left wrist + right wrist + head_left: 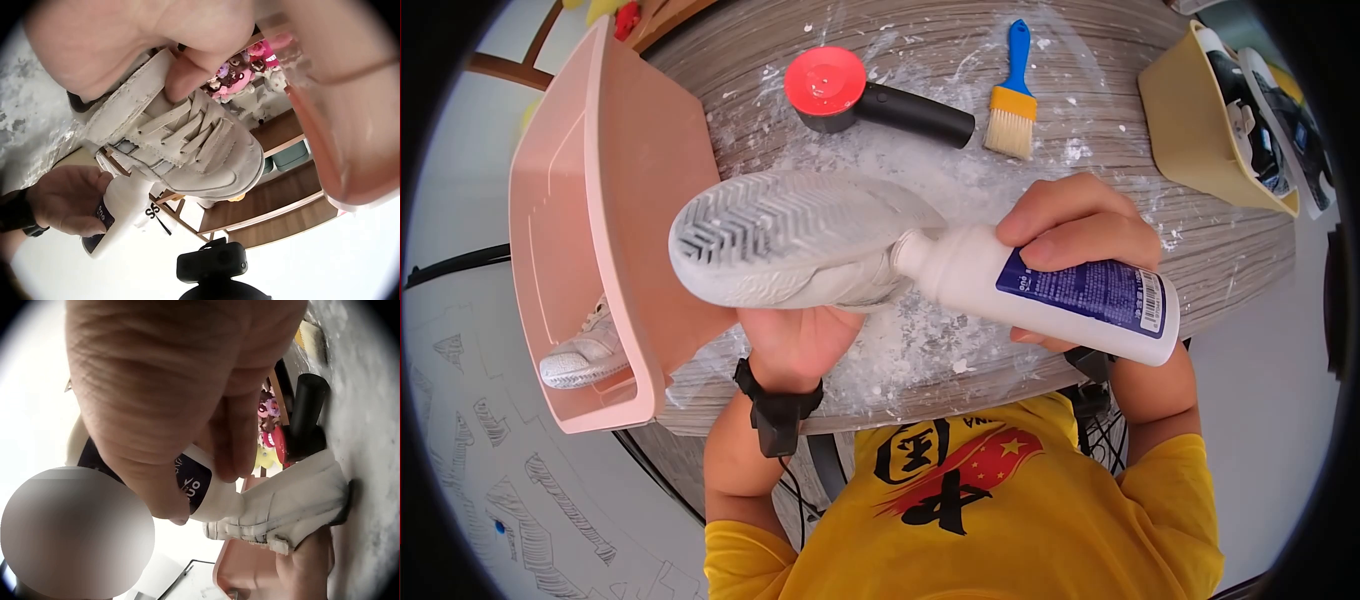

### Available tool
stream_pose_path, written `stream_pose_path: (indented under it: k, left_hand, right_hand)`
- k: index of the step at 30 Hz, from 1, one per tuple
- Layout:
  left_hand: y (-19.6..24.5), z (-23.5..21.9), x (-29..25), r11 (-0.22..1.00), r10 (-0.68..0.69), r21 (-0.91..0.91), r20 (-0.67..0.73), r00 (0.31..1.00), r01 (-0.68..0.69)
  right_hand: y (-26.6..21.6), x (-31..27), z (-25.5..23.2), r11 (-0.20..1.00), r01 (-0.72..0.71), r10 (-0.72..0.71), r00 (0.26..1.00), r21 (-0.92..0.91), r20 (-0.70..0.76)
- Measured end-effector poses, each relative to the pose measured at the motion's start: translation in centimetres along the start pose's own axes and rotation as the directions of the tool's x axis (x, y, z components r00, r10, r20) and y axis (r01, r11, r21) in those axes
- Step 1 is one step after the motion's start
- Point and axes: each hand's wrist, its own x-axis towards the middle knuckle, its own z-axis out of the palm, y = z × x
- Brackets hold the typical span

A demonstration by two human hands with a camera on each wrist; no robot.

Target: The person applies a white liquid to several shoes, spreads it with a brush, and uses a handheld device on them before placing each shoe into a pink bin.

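A white lace-up shoe is held over the table with its zigzag-grooved sole turned up toward the head view. My left hand grips it from below; in the left wrist view the thumb presses on the tongue above the laces. My right hand holds a white bottle with a dark blue label, tilted so its neck points left. The bottle's neck is right at the side of the shoe, close to the sole's edge. In the right wrist view, fingers wrap the bottle's label.
A pink bin on the left holds another white shoe. On the powder-dusted table lie a black-handled tool with a red round head and a blue-handled brush. A beige bin with dark and white items stands back right.
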Motion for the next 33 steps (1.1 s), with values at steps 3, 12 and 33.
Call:
stream_pose_path:
  k: [3,12,33]
  left_hand:
    - [0.3,-1.4,-1.1,0.819,0.077,0.572,-0.050,0.996,-0.034]
    - [1.2,-0.5,-2.6,0.672,0.168,0.733,-0.019,0.986,-0.100]
    - [1.0,-0.1,-3.2,0.816,-0.138,0.572,0.059,0.989,0.080]
  right_hand:
    - [0.1,0.0,-0.3,0.998,0.021,-0.020,1.000,-0.053,0.017]
    - [1.1,-0.8,-0.4,0.998,-0.017,0.021,0.997,0.056,-0.078]
    - [1.3,-0.6,-0.1,0.664,-0.547,0.688,0.714,0.510,-0.130]
